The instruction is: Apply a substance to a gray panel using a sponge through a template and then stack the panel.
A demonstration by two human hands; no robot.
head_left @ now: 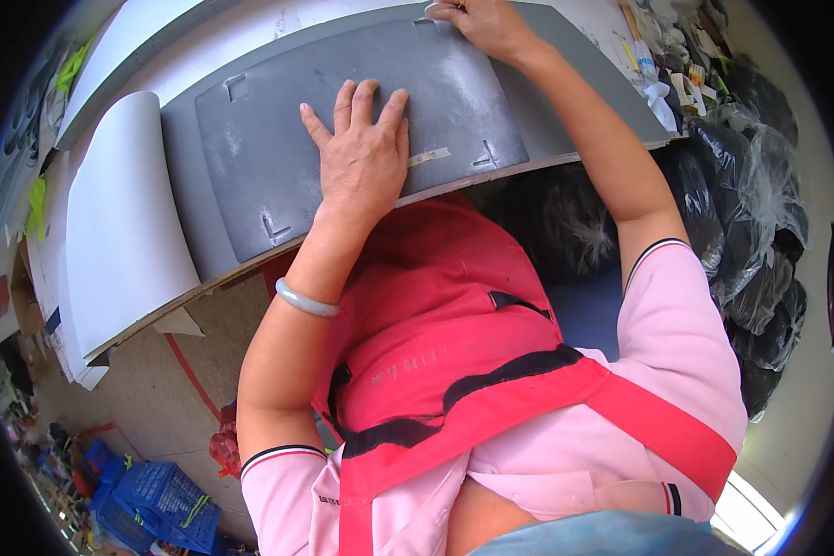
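Note:
A dark grey template sheet [278,120] lies on a larger grey sheet [565,102]. It has L-shaped slots near its corners, with white powdery smears around them. My left hand [361,153] rests palm down on the template's middle, fingers spread. At the far right corner slot, my right hand [484,23] is closed in a pinch on a small white piece of chalk [432,10], mostly covered by the fingers. A strip of tape [428,157] sticks to the template near its front edge.
A pale sheet [116,204] curls up at the table's left. Bottles and scraps [653,69] crowd the right end, beside black plastic bags [727,176]. Blue crates [162,505] stand on the floor at lower left. My red apron touches the front edge.

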